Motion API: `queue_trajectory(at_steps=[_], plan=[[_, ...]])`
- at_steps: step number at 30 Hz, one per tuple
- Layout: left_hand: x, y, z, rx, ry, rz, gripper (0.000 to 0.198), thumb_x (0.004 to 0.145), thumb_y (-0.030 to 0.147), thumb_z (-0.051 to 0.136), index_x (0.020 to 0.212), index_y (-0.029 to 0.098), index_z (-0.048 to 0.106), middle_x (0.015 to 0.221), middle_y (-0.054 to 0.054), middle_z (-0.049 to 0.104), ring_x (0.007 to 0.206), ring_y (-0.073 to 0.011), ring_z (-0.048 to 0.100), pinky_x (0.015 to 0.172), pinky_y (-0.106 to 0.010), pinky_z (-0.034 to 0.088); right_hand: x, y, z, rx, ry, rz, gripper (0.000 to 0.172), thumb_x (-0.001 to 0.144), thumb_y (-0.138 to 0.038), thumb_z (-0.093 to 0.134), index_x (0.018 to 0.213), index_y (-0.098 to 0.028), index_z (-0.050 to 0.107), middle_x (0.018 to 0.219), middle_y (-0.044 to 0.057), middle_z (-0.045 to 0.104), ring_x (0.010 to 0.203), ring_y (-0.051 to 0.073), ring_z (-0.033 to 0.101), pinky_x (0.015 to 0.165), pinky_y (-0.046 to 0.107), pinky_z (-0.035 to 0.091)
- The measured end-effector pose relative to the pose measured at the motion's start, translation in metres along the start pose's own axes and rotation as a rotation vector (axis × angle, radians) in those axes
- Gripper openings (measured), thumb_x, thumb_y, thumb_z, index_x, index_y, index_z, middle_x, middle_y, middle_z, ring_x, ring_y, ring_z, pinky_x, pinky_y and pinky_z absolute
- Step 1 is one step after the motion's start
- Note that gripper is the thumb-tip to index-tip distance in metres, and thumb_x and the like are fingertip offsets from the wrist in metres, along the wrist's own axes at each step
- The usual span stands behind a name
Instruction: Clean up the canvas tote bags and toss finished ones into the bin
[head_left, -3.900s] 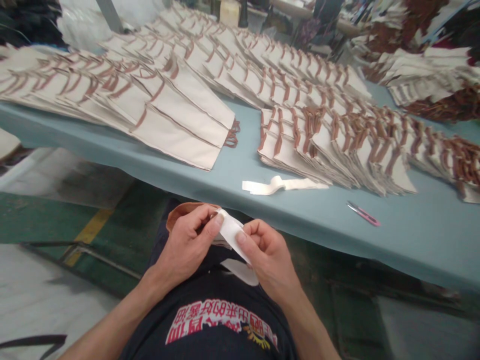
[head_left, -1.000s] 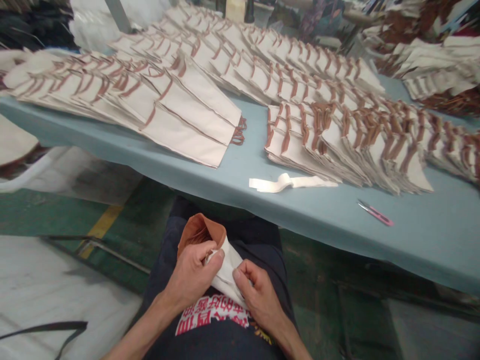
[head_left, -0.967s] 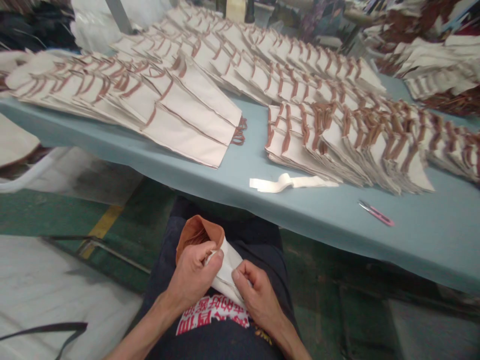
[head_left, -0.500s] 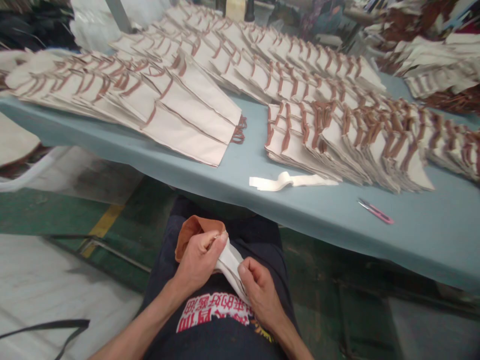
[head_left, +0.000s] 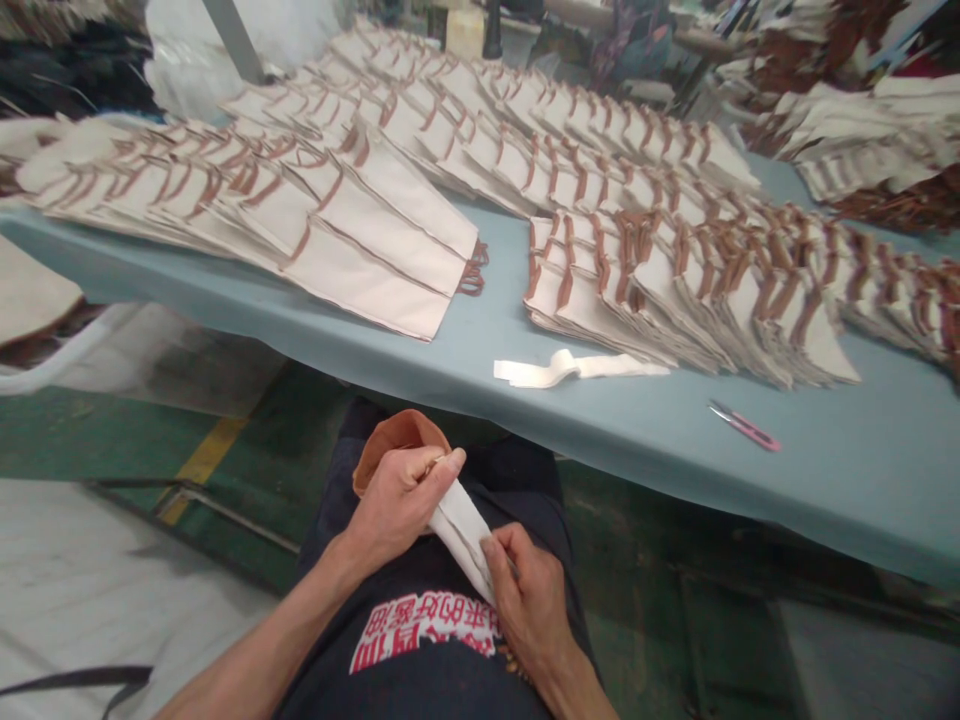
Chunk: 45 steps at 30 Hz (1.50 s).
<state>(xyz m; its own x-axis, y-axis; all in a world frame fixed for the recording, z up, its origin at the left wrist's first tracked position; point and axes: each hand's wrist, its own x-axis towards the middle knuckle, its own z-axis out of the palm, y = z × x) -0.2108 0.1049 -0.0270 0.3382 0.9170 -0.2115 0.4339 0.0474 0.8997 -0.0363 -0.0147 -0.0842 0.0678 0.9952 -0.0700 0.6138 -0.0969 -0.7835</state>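
A fabric piece with a white part (head_left: 461, 520) and a curled orange-brown part (head_left: 405, 432) is held over my lap. My left hand (head_left: 401, 500) pinches it where the two colours meet, its thumb on top. Lower and to the right, my right hand (head_left: 525, 585) grips the far end of the white part between thumb and bent fingers. The white part is stretched between both hands. What lies under my fingers is hidden.
On the blue-covered table (head_left: 420, 375) lie overlapping cream pieces with brown edging (head_left: 375, 270), another brown-edged stack (head_left: 675, 290), a folded white strip (head_left: 562, 368) and pink-handled thread snips (head_left: 744, 425). A white container (head_left: 135, 350) stands at the left.
My hands have moved slightly further apart, and the white part between them looks straighter and flatter. The orange-brown part sits a little higher in view.
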Motion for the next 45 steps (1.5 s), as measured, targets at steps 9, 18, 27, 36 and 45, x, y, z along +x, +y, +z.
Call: queue_trajectory(at_steps=[9,18,27,36,45], plan=[[0.002,0.026,-0.035,-0.053,-0.281,0.036,0.034,0.085,0.043,0.065,0.067,0.018,0.050,0.061,0.007,0.040,0.055,-0.0090,0.034,0.051,-0.023,0.026,0.021,-0.003,-0.051,0.006,0.163,-0.181,0.032,0.103,-0.047,0.053,0.118,-0.021,0.065,0.107,0.008,0.075,0.096,0.023,0.074,0.084,0.033,0.058],[0.002,0.065,-0.059,-0.005,-0.510,0.203,0.023,0.085,0.027,0.062,0.069,0.019,0.048,0.068,0.006,0.045,0.063,-0.0107,0.041,0.056,-0.024,0.028,0.099,-0.099,-0.079,0.341,-0.105,-0.583,0.073,0.090,-0.076,0.062,0.135,-0.019,0.054,0.129,0.014,0.069,0.120,0.027,0.067,0.108,0.041,0.052],[-0.023,0.062,-0.062,0.136,-0.393,0.208,0.038,0.093,0.025,0.059,0.064,0.019,0.035,0.062,0.007,0.034,0.059,-0.0098,0.031,0.054,-0.028,0.021,0.122,-0.108,-0.085,0.242,-0.517,-0.452,0.060,0.078,-0.070,0.079,0.106,-0.018,0.068,0.084,0.001,0.070,0.066,0.013,0.059,0.061,0.024,0.045],[-0.027,0.052,-0.065,0.173,-0.380,0.143,0.017,0.091,0.024,0.058,0.075,0.019,0.058,0.071,0.007,0.055,0.070,-0.0112,0.048,0.065,-0.024,0.032,0.111,-0.105,-0.095,0.024,-0.597,-0.514,0.045,0.083,-0.045,0.085,0.068,-0.018,0.052,0.061,-0.010,0.042,0.054,0.006,0.031,0.054,0.024,0.021],[-0.030,0.049,-0.059,0.197,-0.320,0.207,0.016,0.088,0.021,0.060,0.072,0.019,0.056,0.072,0.005,0.057,0.071,-0.0120,0.049,0.068,-0.025,0.034,0.103,-0.108,-0.092,0.098,-0.530,-0.533,0.043,0.096,-0.047,0.068,0.069,-0.018,0.053,0.064,-0.006,0.048,0.059,0.008,0.041,0.059,0.024,0.027]])
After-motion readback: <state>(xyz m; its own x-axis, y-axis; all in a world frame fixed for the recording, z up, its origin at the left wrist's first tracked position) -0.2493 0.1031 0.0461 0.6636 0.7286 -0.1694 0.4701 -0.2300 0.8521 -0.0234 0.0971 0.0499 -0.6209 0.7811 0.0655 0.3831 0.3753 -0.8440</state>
